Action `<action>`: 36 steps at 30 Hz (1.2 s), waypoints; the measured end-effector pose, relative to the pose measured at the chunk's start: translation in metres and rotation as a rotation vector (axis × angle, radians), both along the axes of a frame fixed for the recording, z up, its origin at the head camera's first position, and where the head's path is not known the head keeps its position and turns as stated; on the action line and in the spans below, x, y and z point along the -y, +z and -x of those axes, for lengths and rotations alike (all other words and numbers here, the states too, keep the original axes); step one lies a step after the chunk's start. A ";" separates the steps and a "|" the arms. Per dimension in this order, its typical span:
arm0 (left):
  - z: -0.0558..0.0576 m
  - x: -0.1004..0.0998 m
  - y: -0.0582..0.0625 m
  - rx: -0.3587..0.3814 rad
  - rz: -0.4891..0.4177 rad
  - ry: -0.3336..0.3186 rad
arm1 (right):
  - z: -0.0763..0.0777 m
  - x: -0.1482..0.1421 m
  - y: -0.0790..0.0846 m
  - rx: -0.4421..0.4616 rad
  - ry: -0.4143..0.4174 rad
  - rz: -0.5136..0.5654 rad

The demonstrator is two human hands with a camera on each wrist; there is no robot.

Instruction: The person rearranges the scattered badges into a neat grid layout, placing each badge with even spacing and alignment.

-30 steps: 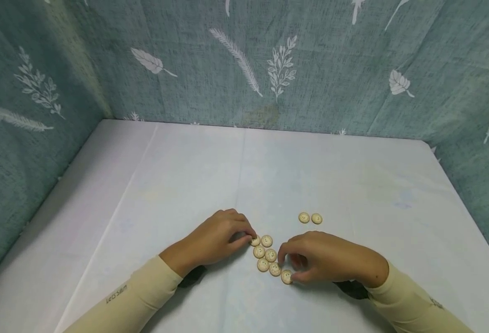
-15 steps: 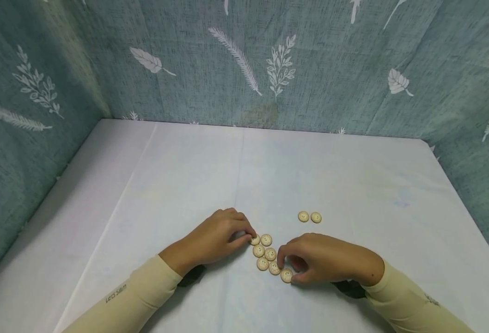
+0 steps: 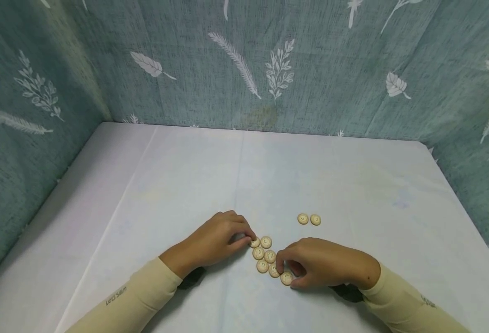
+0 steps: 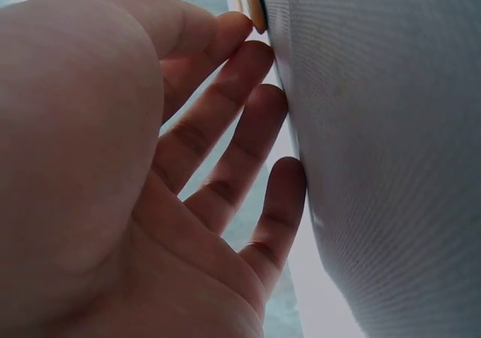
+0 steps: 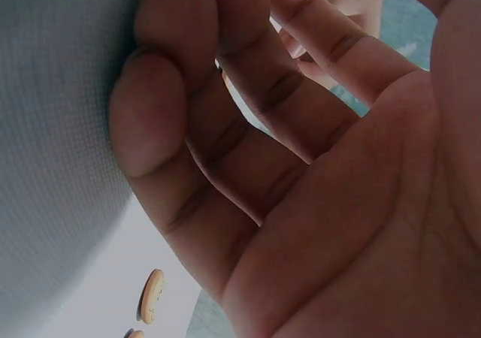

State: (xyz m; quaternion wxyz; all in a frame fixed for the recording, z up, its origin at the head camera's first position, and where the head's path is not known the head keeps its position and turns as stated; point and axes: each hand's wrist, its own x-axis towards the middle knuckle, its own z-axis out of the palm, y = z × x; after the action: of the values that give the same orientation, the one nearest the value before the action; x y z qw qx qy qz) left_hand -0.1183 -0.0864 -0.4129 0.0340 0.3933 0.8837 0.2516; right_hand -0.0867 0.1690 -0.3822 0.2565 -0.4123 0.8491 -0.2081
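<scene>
Several pale round buttons with small holes lie on the white cloth in the head view, forming a staggered double column. At its upper left end, the left hand [image 3: 223, 233] touches the top-left button [image 3: 255, 242] with thumb and index fingertips; the other fingers are extended in the left wrist view. The right hand [image 3: 317, 260] has index finger and thumb on either side of the lowest button [image 3: 286, 278], pinching it. Its index fingertip partly covers the neighbouring button [image 3: 274, 270]. In the right wrist view its other fingers curl against the cloth, hiding the pinched button.
Two more buttons [image 3: 309, 219] lie side by side beyond the right hand. The white tablecloth [image 3: 178, 171] reaches back to a green leaf-patterned curtain [image 3: 211, 83], which also rises at left and right.
The right hand shifts slightly, its index fingertip coming in closer around the lowest button. The left hand keeps its place at the top-left button, and the button layout looks unchanged.
</scene>
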 end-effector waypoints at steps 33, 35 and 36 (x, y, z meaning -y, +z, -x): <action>0.000 -0.001 0.002 0.014 0.013 0.013 | -0.002 0.003 -0.003 -0.069 -0.019 -0.013; -0.001 -0.001 0.002 0.021 0.014 0.014 | -0.002 0.003 -0.003 -0.066 -0.018 -0.014; -0.001 -0.001 0.002 0.020 0.015 0.017 | -0.002 0.003 -0.003 -0.070 -0.017 -0.013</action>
State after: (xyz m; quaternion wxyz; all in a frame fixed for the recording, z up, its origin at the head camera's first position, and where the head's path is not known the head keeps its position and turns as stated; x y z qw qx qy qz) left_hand -0.1175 -0.0852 -0.4111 0.0439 0.3831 0.8884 0.2490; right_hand -0.0843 0.1657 -0.3857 0.2275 -0.4104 0.8624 -0.1900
